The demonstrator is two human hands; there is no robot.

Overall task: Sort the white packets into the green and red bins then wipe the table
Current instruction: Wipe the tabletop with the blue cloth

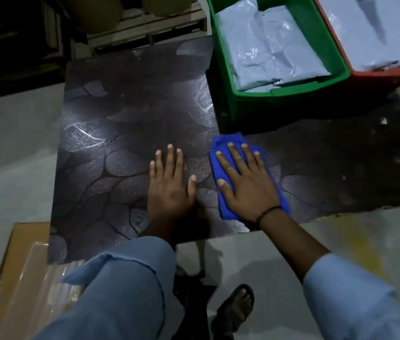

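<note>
My right hand (pixel 245 182) lies flat, fingers spread, pressing a folded blue cloth (pixel 225 143) onto the dark patterned table (pixel 125 123) near its front edge. My left hand (pixel 169 182) rests palm down on the bare tabletop just left of the cloth, holding nothing. The green bin (pixel 289 90) stands at the back right of the table with white packets (pixel 267 45) piled inside. The red bin (pixel 387 72) sits to its right, partly cut off by the frame, also holding white packets (pixel 370 33).
A cardboard box (pixel 15 273) with clear plastic wrap lies on the floor at the lower left. A wooden pallet (pixel 149 23) with brown drums stands behind the table. My sandalled foot (pixel 238 305) is on the grey floor below the table edge.
</note>
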